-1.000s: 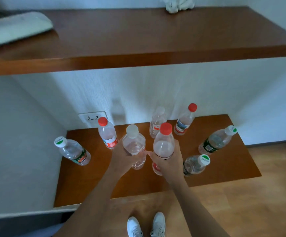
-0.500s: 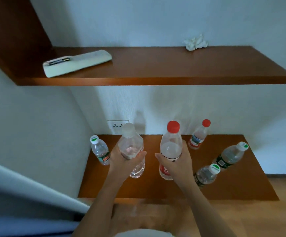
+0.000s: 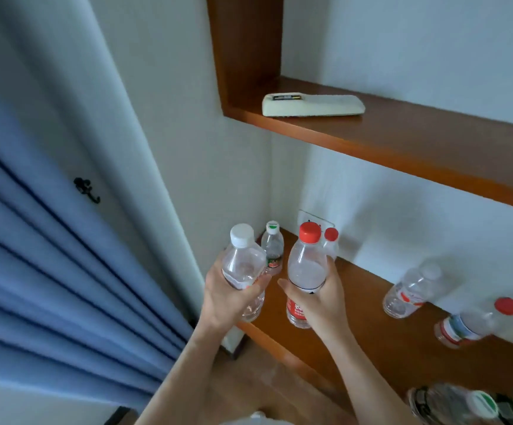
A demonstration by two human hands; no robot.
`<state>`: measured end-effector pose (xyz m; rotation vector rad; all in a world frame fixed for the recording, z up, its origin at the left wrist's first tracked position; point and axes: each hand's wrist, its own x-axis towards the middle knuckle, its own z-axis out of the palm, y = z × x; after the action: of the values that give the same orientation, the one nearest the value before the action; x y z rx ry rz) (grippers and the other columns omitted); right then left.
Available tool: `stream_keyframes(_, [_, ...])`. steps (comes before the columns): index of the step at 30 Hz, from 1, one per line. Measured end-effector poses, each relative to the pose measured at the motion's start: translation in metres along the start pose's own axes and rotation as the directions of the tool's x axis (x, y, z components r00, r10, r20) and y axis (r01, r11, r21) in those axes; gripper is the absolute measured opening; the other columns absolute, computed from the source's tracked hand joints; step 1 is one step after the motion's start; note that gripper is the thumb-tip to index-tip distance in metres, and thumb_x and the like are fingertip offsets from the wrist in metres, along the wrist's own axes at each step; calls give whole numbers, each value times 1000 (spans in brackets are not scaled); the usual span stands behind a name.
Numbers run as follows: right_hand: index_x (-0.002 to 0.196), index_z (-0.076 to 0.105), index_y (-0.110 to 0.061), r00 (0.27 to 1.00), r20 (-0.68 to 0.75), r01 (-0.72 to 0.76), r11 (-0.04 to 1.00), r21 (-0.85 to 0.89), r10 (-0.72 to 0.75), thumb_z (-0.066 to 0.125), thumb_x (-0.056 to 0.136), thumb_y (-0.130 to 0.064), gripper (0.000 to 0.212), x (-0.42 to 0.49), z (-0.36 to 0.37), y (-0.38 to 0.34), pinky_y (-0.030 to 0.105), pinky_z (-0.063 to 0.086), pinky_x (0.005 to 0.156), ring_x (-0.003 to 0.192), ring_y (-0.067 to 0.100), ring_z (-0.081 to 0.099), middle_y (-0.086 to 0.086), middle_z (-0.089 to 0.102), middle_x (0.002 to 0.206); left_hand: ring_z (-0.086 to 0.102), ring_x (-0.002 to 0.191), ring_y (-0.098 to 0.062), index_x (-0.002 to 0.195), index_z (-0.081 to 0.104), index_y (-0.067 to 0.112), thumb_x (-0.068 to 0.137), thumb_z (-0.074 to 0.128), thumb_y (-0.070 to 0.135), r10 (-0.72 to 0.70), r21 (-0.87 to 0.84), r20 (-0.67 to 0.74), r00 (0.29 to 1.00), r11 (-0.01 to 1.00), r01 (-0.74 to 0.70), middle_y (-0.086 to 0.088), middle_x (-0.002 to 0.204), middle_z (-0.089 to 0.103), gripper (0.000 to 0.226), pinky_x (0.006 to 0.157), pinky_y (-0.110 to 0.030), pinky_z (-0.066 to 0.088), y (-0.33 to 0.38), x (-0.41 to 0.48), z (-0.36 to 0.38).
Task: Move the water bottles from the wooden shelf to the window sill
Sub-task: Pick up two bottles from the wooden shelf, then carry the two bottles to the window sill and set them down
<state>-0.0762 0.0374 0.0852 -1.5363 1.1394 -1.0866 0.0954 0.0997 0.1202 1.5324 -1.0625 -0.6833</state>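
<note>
My left hand [image 3: 229, 297] grips a clear white-capped bottle [image 3: 243, 262], held upright above the near left end of the lower wooden shelf [image 3: 371, 326]. My right hand [image 3: 319, 297] grips a taller red-capped bottle [image 3: 305, 265] with a red label, right beside it. Standing on the shelf are a green-capped bottle [image 3: 273, 248] in the back corner, a small red-capped bottle [image 3: 331, 242] partly hidden behind the held one, a blurred clear bottle [image 3: 413, 288], a red-capped bottle [image 3: 475, 322] and a green-capped bottle [image 3: 460, 404] at the bottom right. No window sill is in view.
A blue curtain [image 3: 49, 265] fills the left side, with a dark hook [image 3: 87, 190] on it. The upper wooden shelf [image 3: 417, 148] carries a white remote [image 3: 313, 105]. A wall socket [image 3: 313, 217] sits behind the bottles. Wooden floor [image 3: 249, 384] lies below.
Both hands lifted their bottles off the lower shelf. The view has swung left, bringing the blue curtain into sight and pushing the shelves to the right.
</note>
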Motion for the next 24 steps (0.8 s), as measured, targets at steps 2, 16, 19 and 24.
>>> stream_keyframes(2, [125,50,-38,994,103,41,999,26,-43,88,65,-44,71,-4,12,-5,19,55,88,112,10,62,-22,65,111,70,82,-18,100,66,15,65,85,37,-34,-11,-118,992,999,33,-1,87,73,46,74,-31,56,-1,-19,-14])
stream_keyframes(16, [109,49,-47,680,709,124,982,144,-190,90,69,-27,61,-111,139,-33,4,42,81,104,-11,55,-30,60,102,70,91,-20,107,64,19,65,84,37,-208,-77,-756,620,970,231,-3,95,71,50,81,-34,57,-13,-212,-116])
stream_keyframes(19, [106,51,-47,563,801,94,978,186,-206,90,68,-26,58,-147,173,-48,7,43,81,101,-12,56,-29,62,101,71,91,-18,105,65,21,65,84,38,-199,-74,-854,482,961,265,0,94,73,47,82,-36,58,-11,-259,-141])
stream_keyframes(24, [112,54,-42,349,894,93,960,265,-280,83,62,-47,58,-208,226,-62,13,47,86,104,0,61,-25,63,107,72,92,-16,105,68,22,59,84,50,-211,-140,-951,226,945,296,2,95,74,57,87,-44,58,-15,-325,-177])
